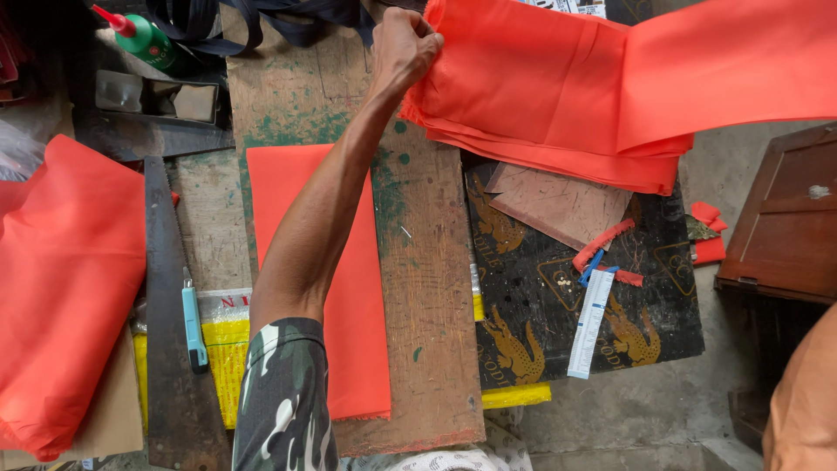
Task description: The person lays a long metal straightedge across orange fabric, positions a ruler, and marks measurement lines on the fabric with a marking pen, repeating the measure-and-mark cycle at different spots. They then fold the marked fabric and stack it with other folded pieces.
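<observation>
My left hand [403, 45] reaches far forward, shut on the near edge of a folded stack of orange fabric [540, 96] at the top of the view. The top layer of the stack lifts away to the right, out of frame. Under my forearm a single flat orange fabric piece [349, 296] lies on a worn wooden board [427, 288]. A camouflage sleeve covers my upper arm. My right hand is not visible.
A heap of orange fabric [61, 288] lies at the left beside a long dark metal bar [166, 349] and a light blue utility knife [193, 324]. A green bottle [146, 39] stands top left. Right of the board are a black mat [558, 340], cardboard [558, 205], a white strip [591, 324] and a wooden cabinet [785, 218].
</observation>
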### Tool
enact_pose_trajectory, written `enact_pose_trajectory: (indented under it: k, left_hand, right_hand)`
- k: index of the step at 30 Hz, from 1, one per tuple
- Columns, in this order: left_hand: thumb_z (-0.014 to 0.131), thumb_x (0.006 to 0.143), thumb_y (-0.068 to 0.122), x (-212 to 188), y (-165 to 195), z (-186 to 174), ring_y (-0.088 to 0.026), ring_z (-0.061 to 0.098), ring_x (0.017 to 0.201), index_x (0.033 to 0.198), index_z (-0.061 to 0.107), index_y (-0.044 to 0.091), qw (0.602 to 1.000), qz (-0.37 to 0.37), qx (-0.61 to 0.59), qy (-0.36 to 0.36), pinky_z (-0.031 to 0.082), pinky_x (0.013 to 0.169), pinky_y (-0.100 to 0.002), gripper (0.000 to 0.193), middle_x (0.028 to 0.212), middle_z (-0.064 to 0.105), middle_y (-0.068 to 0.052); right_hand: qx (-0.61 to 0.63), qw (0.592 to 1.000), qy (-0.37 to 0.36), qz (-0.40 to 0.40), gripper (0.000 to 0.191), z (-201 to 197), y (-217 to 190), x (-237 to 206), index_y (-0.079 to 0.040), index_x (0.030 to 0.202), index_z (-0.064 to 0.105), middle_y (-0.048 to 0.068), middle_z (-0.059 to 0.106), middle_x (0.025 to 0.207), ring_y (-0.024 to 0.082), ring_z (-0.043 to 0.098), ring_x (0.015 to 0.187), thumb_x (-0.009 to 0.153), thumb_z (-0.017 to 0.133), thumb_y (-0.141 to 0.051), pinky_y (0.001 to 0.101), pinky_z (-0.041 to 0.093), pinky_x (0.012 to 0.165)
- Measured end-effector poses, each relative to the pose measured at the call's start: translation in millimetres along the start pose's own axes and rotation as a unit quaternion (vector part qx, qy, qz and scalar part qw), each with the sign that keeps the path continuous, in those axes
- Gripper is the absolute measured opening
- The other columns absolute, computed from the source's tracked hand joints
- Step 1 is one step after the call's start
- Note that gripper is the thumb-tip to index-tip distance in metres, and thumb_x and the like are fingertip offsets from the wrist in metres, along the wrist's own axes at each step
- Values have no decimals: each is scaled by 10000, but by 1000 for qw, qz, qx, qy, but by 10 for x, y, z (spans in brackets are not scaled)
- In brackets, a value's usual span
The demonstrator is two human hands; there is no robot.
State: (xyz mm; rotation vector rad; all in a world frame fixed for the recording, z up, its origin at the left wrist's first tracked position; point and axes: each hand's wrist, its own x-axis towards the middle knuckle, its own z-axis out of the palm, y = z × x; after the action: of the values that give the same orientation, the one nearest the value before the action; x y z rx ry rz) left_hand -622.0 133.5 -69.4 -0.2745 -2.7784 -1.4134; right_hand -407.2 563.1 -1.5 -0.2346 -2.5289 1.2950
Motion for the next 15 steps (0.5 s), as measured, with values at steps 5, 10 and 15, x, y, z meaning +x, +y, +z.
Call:
enact_pose_trajectory:
  k: [5, 10, 15]
  left_hand:
    - [723, 802, 121, 8, -48, 17, -162, 728, 598, 700, 736, 32, 1000, -3, 4, 0, 611, 607, -347, 136, 668, 744, -94]
    - [731, 787, 109, -18, -70, 10, -173, 718, 563, 694, 729, 46, 1000, 8, 21, 13, 597, 569, -348, 112, 638, 731, -97]
    - [722, 790, 135, -40, -130, -1, -180, 730, 570, 697, 726, 52, 999, 36, 21, 25, 597, 585, -358, 126, 627, 723, -92]
  right_hand:
    - [-33, 999, -8, 7, 239, -41, -27, -137, -2, 1230, 590, 100, 609, 1160, 217, 603, 1056, 1015, 669, 64, 339, 519, 922]
    - [-74, 997, -15, 8, 259, -79, 185, -182, -12, 1231, 605, 118, 628, 1191, 250, 615, 1093, 998, 705, 38, 376, 531, 936]
    - [-159, 987, -18, -3, 281, -130, 5, -177, -22, 1232, 620, 136, 646, 1223, 283, 627, 1130, 981, 741, 13, 412, 542, 950]
